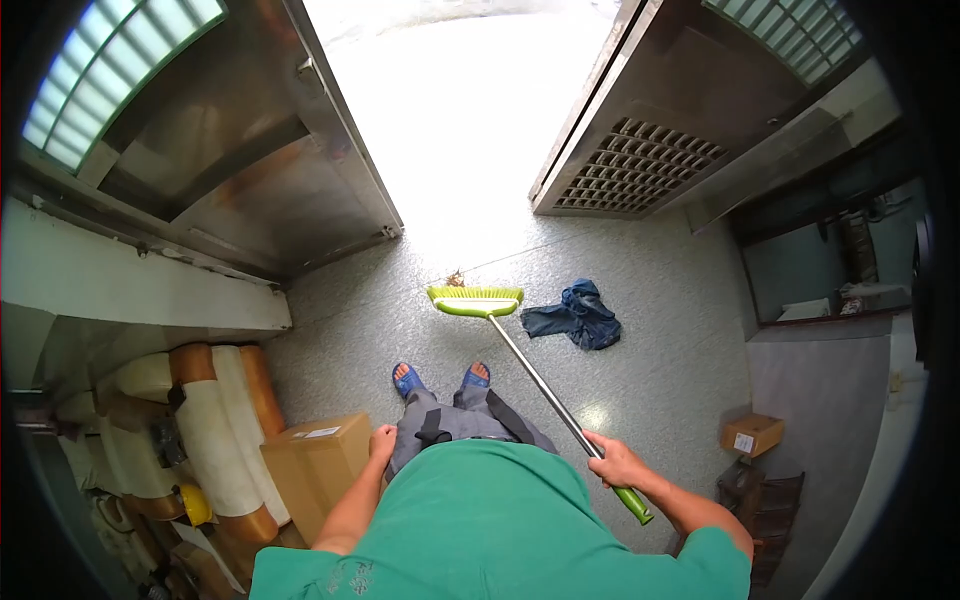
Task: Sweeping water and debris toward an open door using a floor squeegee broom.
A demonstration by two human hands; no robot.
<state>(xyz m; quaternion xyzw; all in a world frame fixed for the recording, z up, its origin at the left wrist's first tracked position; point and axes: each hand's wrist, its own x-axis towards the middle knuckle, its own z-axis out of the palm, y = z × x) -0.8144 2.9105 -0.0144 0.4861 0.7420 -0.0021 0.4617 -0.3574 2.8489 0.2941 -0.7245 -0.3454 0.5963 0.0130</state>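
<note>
My right hand (618, 463) is closed around the lower handle of a broom (536, 379), near its green end grip. The broom has a silver metal pole and a green and white head with light green bristles, which point towards the bright doorway. Just beyond the bristles lies a small brown bit of debris, perhaps a dry leaf (455, 278). A crumpled dark blue cloth, apparently denim (576, 315), is on the floor to the right of the broom head. My left hand (382, 444) hangs beside my left thigh, next to a cardboard box, with its fingers curled; no object shows in it.
Two metal door leaves (247, 150) (675, 112) stand swung apart at the doorway. On the left are a large cardboard box (322, 457), a cream and brown sofa (217, 435) and a yellow hard hat (196, 505). A small cardboard box (752, 435) is by the right wall.
</note>
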